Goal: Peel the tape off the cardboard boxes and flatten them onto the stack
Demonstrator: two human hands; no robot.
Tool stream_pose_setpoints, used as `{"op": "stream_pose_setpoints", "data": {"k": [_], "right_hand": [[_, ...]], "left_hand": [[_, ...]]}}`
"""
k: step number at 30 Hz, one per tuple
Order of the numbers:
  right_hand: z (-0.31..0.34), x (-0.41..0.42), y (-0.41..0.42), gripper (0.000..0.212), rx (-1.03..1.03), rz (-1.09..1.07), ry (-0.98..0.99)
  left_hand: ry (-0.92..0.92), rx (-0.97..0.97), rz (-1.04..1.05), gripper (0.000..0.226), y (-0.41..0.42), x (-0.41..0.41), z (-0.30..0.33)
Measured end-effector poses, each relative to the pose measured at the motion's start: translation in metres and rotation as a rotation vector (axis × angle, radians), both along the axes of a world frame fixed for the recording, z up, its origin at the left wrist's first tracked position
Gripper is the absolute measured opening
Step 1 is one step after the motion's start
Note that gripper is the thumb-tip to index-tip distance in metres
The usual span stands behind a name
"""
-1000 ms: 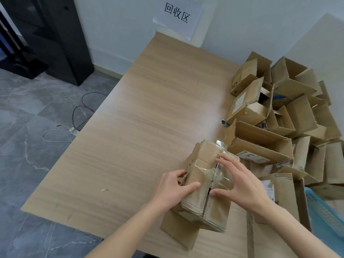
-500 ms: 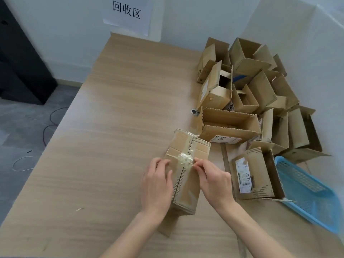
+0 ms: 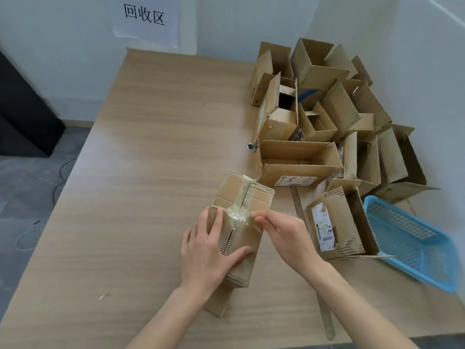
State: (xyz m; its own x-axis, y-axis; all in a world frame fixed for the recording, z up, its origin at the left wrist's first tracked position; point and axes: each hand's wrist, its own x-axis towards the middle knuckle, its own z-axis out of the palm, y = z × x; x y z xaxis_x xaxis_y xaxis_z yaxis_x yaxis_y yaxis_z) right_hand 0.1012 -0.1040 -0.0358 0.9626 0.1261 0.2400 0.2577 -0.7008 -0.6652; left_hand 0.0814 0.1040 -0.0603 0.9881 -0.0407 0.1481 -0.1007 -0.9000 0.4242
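Your left hand (image 3: 208, 250) lay spread across the taped box (image 3: 239, 222) near the table's (image 3: 151, 147) front edge, thumb clamping its near side; your right hand (image 3: 284, 238) pinched the bunched clear tape (image 3: 239, 215) at the seam. Pulled too sharply, that crumpled tape risked snapping short or tearing the cardboard flaps

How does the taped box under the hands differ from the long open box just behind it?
The taped box is closed, its flaps sealed with clear tape; the long open box shows its empty inside. The left hand holds the taped box; nothing touches the open box. The open box bears a white label. Both are brown corrugated cardboard.
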Motion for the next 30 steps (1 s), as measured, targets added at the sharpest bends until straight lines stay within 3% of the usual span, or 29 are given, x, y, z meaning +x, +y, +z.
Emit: {"op": "stream_pose_setpoints", "data": {"k": [3,10,20,26,30], "right_hand": [[-0.004,-0.017,-0.012,0.032,0.155,-0.125,0.04],[-0.035,-0.043,-0.011,0.047,0.039,-0.084,0.18],[-0.046,-0.042,0.007,0.029,-0.011,-0.255,-0.093],[-0.043,-0.043,0.011,0.012,0.053,-0.309,-0.127],[-0.024,-0.038,0.015,0.036,0.155,-0.31,0.028]], "left_hand": [[0.008,0.004,-0.005,0.108,0.001,0.001,-0.002],[0.027,-0.009,-0.006,0.109,0.001,0.001,-0.005],[0.032,-0.014,0.011,0.108,-0.001,0.001,-0.005],[0.041,-0.004,0.006,0.11,0.0,0.001,-0.004],[0.039,-0.009,0.003,0.108,-0.001,0.002,-0.004]]}}
